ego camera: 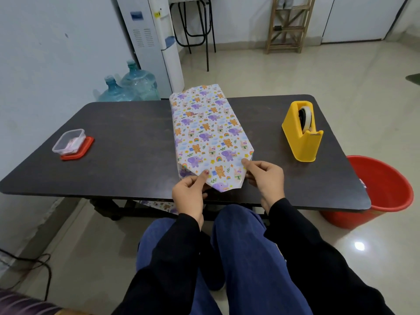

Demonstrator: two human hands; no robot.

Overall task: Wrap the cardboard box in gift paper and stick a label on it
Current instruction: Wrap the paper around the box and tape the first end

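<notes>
At the near edge of the bench (pixel 127 142), about midway along it, the end flap (pixel 223 176) of the gift paper (pixel 204 123) tapers to a blunt point aimed at the person. The cardboard box itself is hidden under the paper. The parcel lies in the middle of the bench, with its long axis running straight away from the person and its far end at the far edge.

The left hand (pixel 188 196) pinches the flap's left slanted edge between thumb and curled fingers. The right hand (pixel 266 178) pinches the right slanted edge, so each grip is narrow and holds paper. The flap sits directly between the two hands, so the likely next move is to fold it up against the box's near end and fix it.

A yellow tape dispenser (pixel 302 133) stands toward the right edge, well apart from the parcel and nearer the right hand. That hand would probably fetch tape while the left holds the fold. A clear tub (pixel 69 142) sits near the left edge, and its contents are too small to tell. No label shows on the paper.
</notes>
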